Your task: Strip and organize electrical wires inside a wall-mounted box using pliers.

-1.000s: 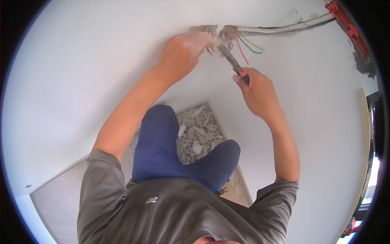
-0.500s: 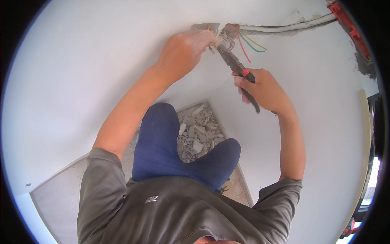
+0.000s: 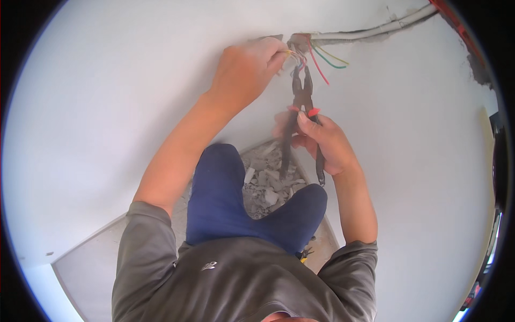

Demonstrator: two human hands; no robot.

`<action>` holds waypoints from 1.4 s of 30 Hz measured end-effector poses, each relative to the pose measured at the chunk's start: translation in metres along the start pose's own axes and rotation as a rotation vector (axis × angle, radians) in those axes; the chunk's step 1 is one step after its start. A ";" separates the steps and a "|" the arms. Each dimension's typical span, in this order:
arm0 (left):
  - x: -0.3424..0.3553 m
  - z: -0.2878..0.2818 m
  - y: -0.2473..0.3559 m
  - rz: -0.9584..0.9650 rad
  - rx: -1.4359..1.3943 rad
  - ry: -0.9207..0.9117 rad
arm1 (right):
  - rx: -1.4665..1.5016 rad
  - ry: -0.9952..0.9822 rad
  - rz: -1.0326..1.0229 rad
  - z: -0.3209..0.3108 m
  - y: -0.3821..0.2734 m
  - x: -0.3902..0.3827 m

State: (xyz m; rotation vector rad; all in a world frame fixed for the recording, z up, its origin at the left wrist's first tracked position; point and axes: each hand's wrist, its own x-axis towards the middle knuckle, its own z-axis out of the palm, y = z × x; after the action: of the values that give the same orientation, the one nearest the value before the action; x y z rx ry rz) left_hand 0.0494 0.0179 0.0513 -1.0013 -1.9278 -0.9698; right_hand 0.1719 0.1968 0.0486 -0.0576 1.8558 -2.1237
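Observation:
My left hand (image 3: 249,67) is closed, its fingertips pinching thin wires (image 3: 294,53) that come out of a rough hole (image 3: 298,42) in the wall. The pinched ends are partly hidden by the fingers. In my right hand (image 3: 324,138) are combination pliers (image 3: 301,99) with dark handles and red guards. Their jaws point up and stand apart, just below the wire bundle; whether a wire lies between them I cannot tell. Red, green and yellow wires (image 3: 322,61) hang loose to the right of the hole.
A white conduit (image 3: 375,33) runs in a chased groove from the hole to a red box (image 3: 456,24) at the upper right. Broken rubble (image 3: 266,185) lies on the floor by my knees (image 3: 306,206). A pale strip (image 3: 487,177) edges the wall at right.
The pliers have swung from a slant to nearly upright, and their jaws and handles have spread. My right hand has moved left and down. My left hand stays at the wires.

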 end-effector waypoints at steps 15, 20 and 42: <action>0.004 0.007 0.003 -0.001 0.164 0.044 | 0.035 0.116 0.085 0.017 -0.033 0.001; 0.002 0.009 0.000 0.021 0.168 0.068 | -0.011 0.135 0.094 0.017 -0.036 0.000; 0.000 0.006 0.002 -0.082 0.056 0.054 | 0.981 -0.362 -0.170 0.046 0.019 0.028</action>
State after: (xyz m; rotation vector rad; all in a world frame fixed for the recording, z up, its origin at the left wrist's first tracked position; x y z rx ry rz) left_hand 0.0495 0.0237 0.0494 -0.8622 -1.9529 -0.9736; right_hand 0.1605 0.1438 0.0324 -0.3461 0.5136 -2.6694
